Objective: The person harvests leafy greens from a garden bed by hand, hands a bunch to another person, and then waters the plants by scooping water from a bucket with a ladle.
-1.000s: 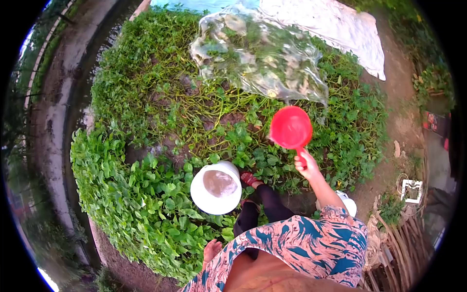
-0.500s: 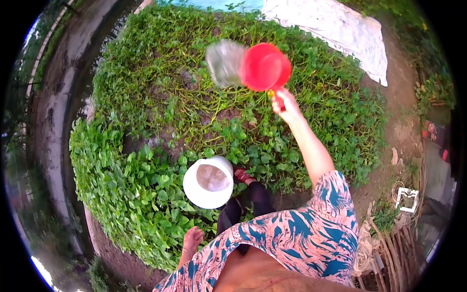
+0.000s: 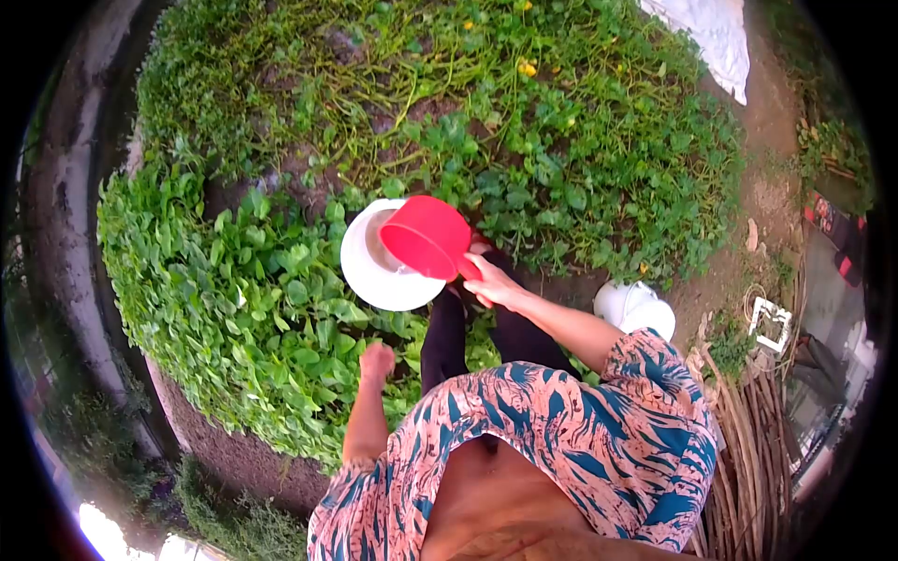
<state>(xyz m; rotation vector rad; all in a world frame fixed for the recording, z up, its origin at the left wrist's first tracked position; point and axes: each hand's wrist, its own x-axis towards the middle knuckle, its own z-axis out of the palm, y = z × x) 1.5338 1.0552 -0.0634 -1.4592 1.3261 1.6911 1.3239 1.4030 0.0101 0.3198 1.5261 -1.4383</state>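
Observation:
A red dipper (image 3: 432, 234) is tilted over the mouth of a white bucket (image 3: 374, 273), hiding part of the opening. Its handle is gripped by my right hand (image 3: 491, 283), fingers wrapped round it. Some brownish liquid shows inside the bucket beside the dipper. My left hand (image 3: 377, 360) hangs below the bucket, over the leafy plants, touching nothing that I can see; its fingers look curled in but are too small to make out.
Low green plants (image 3: 253, 309) surround the bucket on the left and beyond. A second white container (image 3: 636, 309) stands right of my legs. Farther right are a white frame (image 3: 770, 324) and a pile of sticks (image 3: 748, 458). White cloth (image 3: 716, 42) lies at the upper right.
My right hand has brought the red dipper back from over the plants down to the bucket. The water thrown out of it is gone from view. My left hand has risen slightly.

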